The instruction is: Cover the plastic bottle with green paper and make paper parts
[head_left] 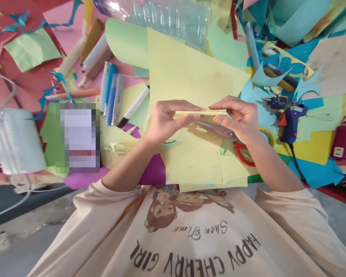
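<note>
Between my two hands is a narrow folded strip of pale yellow paper [187, 113], held level and seen nearly edge-on. My left hand [168, 117] pinches its left part between thumb and fingers. At the strip's right part, my right hand [240, 115] grips it the same way. Below the strip, scissors [219, 130] with red and yellow handles lie on yellow paper, partly hidden by my right hand and wrist. A large pale yellow sheet [187, 73] spreads out beyond my hands.
A blue glue gun [290, 119] with a cord lies at right. Left are several markers [113, 96], a blurred phone [80, 138] and a white device [17, 142] with cables. A clear plastic bottle [161, 15] lies at the back. Coloured paper scraps [314, 46] cover the table.
</note>
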The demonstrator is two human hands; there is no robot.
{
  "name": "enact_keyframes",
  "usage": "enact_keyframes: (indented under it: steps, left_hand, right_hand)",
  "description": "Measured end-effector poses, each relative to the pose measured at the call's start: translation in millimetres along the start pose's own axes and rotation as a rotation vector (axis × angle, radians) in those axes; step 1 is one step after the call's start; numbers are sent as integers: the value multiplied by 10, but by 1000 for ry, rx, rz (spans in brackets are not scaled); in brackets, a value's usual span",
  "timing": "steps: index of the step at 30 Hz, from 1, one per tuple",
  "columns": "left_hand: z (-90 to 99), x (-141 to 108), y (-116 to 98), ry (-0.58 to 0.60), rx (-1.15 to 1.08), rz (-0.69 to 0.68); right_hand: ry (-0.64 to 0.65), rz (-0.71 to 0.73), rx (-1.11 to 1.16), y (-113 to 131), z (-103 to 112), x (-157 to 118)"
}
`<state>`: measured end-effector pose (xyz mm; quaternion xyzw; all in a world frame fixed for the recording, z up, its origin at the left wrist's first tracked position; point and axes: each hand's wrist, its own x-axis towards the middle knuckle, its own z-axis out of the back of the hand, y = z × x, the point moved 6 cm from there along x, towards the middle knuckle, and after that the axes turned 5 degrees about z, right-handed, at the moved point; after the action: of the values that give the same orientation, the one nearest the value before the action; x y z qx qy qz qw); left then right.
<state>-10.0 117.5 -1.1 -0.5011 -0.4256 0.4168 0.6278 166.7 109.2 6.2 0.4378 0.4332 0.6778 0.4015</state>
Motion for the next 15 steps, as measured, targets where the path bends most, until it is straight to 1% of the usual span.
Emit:
enact_keyframes:
  steps: [7,12,15]
  left_hand:
    - [-6,5,-12,20,-23,24]
    - [-12,9,-11,33,-33,39]
    - [-13,1,4,39,-14,71]
  right_hand:
    - [-29,-37,51,-11,1,-4]
    - [-36,-53,34,8,-1,-1]
    - [-38,-36,60,28,5,4]
